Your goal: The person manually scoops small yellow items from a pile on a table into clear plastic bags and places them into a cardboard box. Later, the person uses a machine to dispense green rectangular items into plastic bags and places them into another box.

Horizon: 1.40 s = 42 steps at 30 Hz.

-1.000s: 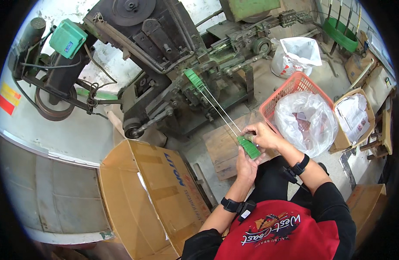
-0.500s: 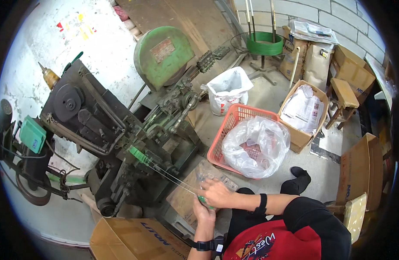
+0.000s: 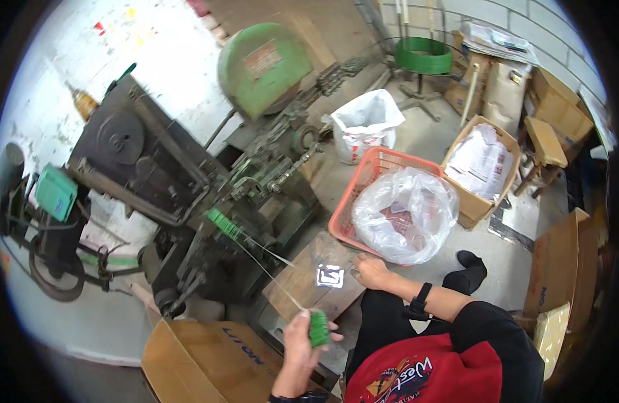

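Note:
My left hand is closed around a bundle of small green pieces, its fingertips showing at the far side. A thin wire runs from this hand up to a row of similar green pieces on the dark metal machine. My right hand is over the right end of a wooden board; its fingers point down and are too smeared to show a grip. Beside it on the board lies a small shiny, white-looking patch, perhaps plastic.
Past the board stands a red plastic basket lined with a clear bag. Behind it are a white bag and a carton of papers. An open carton sits at the near left, another at right.
My hands have parted: the right has moved away to the board's right end, while the left has dropped slightly with the green bundle. The view has shifted a little.

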Each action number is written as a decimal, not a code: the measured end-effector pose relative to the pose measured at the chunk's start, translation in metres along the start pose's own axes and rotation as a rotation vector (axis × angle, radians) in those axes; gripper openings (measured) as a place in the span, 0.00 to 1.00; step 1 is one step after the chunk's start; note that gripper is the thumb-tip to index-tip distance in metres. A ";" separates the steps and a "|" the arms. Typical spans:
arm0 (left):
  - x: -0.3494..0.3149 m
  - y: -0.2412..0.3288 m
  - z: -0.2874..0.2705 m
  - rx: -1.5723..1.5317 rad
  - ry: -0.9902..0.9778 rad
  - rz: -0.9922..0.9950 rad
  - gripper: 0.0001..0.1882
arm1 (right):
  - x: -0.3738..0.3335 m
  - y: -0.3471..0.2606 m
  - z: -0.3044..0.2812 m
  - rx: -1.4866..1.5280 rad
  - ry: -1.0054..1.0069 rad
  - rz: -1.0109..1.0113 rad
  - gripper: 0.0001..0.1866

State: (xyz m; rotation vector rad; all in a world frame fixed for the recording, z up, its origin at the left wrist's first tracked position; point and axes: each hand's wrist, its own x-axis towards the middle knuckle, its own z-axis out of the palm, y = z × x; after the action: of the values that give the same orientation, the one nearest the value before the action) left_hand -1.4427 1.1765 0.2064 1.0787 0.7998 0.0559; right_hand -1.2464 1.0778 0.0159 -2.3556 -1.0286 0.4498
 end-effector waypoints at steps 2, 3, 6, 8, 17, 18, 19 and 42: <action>-0.016 0.030 -0.022 -0.022 0.071 0.124 0.20 | 0.010 0.000 0.019 -0.119 -0.038 0.031 0.24; -0.022 0.041 -0.039 -0.052 0.102 0.171 0.21 | 0.015 -0.001 0.037 -0.176 -0.077 0.021 0.24; -0.035 0.066 -0.098 -0.065 0.153 0.277 0.26 | 0.027 -0.001 0.054 -0.311 -0.032 0.062 0.08; -0.053 0.075 -0.133 -0.092 0.276 0.352 0.24 | 0.035 0.002 0.065 -0.328 -0.003 0.034 0.08; -0.094 0.035 -0.303 0.015 0.875 0.600 0.13 | 0.041 -0.006 0.073 -0.127 0.160 -0.223 0.16; -0.092 0.021 -0.331 0.066 0.959 0.621 0.14 | 0.042 -0.005 0.078 -0.126 0.196 -0.280 0.17; -0.089 0.004 -0.363 0.114 1.040 0.636 0.16 | 0.044 -0.010 0.075 -0.123 0.129 -0.262 0.17; 0.137 -0.220 -0.584 0.131 1.510 0.290 0.24 | 0.058 -0.003 0.079 0.307 -0.077 -0.064 0.16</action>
State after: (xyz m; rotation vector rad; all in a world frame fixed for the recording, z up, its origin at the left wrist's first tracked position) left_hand -1.7697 1.5684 -0.1780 1.1704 1.9764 1.1831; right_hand -1.2486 1.1493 -0.0517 -2.0419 -0.9880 0.6306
